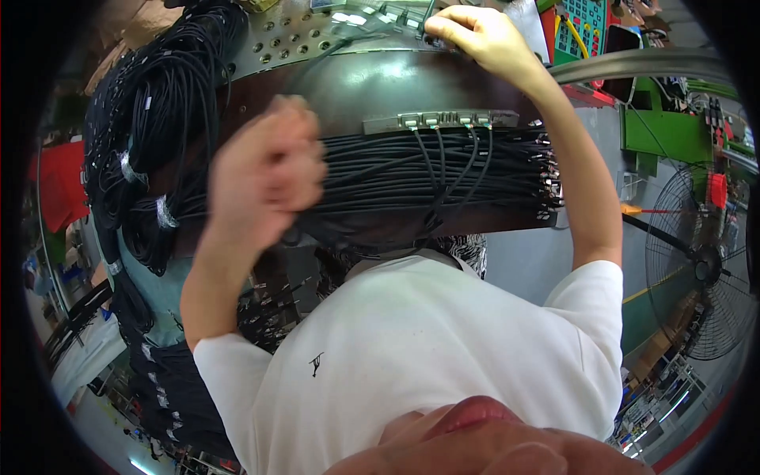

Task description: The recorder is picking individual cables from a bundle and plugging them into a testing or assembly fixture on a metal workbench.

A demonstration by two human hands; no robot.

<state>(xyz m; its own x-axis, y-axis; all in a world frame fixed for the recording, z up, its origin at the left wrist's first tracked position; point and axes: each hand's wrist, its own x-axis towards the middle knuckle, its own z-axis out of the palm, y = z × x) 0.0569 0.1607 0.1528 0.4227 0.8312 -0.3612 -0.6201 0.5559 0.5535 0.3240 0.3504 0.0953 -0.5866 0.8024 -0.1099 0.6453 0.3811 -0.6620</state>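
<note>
1 black fan point(704, 264) (round, wire-caged) stands at right, beyond gray floor point(522, 261).

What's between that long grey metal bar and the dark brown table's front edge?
Long black cables, mostly lying side by side, in the head view.

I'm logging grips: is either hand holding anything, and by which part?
It cannot be told: the left hand looks curled but is blurred; the right hand is at the fixture, any grip unclear.

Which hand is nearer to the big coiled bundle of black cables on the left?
Left. The left hand, blurred, is just right of the coiled bundle in the picture; the right hand is much farther right, beyond the brown surface.
</note>
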